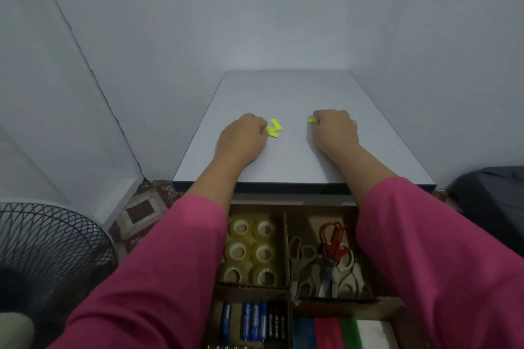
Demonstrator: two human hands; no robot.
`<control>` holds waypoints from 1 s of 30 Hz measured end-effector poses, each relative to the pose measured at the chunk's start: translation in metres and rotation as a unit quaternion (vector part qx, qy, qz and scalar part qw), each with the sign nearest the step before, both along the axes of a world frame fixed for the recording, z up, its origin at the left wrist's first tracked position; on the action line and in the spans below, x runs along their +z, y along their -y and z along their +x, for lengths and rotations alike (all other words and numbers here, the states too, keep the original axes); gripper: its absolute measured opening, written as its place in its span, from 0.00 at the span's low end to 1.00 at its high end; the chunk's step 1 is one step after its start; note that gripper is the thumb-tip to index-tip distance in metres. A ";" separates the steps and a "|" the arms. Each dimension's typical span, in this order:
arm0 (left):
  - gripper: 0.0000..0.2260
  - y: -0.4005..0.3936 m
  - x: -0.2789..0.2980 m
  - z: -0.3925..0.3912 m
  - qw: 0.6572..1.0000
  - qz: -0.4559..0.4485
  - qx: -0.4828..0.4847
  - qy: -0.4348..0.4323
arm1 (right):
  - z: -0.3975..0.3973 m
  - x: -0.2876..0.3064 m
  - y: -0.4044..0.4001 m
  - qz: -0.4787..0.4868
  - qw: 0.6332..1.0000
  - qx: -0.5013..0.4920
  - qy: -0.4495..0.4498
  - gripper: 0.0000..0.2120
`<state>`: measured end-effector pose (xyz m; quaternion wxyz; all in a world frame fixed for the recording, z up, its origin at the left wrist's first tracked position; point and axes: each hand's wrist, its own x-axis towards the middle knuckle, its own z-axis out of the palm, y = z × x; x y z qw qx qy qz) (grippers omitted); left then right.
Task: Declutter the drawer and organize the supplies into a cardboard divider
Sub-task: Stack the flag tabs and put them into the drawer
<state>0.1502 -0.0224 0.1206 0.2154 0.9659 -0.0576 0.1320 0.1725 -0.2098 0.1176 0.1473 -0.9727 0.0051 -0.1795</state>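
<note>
Grey walls surround a pale tabletop point(283, 93). On it, the left hand point(243, 136) pinches yellow paper slips point(274, 129); the right hand point(334, 130) pinches another slip point(311, 120). Nearer, the cardboard divider point(286, 235) holds tape rolls point(252, 249), scissors point(329, 258) and batteries point(252, 320).

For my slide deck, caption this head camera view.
Both hands, left hand and right hand, handle yellow paper slips on the tabletop above the sorted cardboard divider.

On the grey worktop point(297, 156), the left hand point(242, 137) pinches yellow paper slips point(274, 129) while the right hand point(334, 133) pinches another yellow slip point(311, 121), above the open drawer's cardboard divider point(287, 249).
</note>
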 end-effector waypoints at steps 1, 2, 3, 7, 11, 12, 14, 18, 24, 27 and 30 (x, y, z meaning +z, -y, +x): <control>0.12 -0.001 0.000 0.001 1.000 -0.012 -0.001 0.005 | 0.003 0.000 -0.001 -0.025 0.999 -0.014 0.014 0.12; 0.13 -0.002 0.000 0.001 1.000 -0.023 -0.002 0.009 | 0.005 0.001 -0.003 -0.046 0.998 -0.024 0.026 0.12; 0.13 -0.003 0.000 0.001 0.999 -0.035 -0.004 0.011 | 0.007 0.001 -0.004 -0.058 0.997 -0.030 0.034 0.13; 0.14 -0.003 0.000 0.000 0.998 -0.059 -0.006 0.007 | 0.013 -0.001 -0.001 -0.014 0.999 -0.031 0.016 0.13; 0.14 -0.004 0.000 0.001 0.998 -0.068 0.006 0.002 | 0.013 0.006 0.003 0.155 0.986 -0.028 -0.046 0.11; 0.13 -0.004 0.000 0.001 0.998 -0.066 0.008 0.007 | 0.013 0.009 0.001 0.200 0.978 -0.027 -0.053 0.09; 0.09 -0.003 -0.001 0.002 0.998 -0.051 0.018 0.017 | 0.016 0.015 -0.008 0.295 0.954 -0.001 -0.059 0.06; 0.13 -0.001 0.000 0.003 0.999 -0.014 0.042 0.023 | 0.018 0.023 -0.038 0.385 0.917 0.057 -0.081 0.03; 0.05 -0.004 0.000 0.002 0.997 -0.076 0.022 0.019 | 0.034 0.024 -0.061 0.226 0.962 0.011 -0.153 0.13; 0.01 -0.005 0.001 0.000 0.993 -0.117 0.023 -0.008 | 0.035 0.028 -0.063 0.174 0.972 0.009 -0.160 0.15; 0.01 -0.007 0.000 0.000 0.989 -0.142 0.020 -0.020 | 0.027 0.038 -0.061 0.121 0.974 0.013 -0.189 0.16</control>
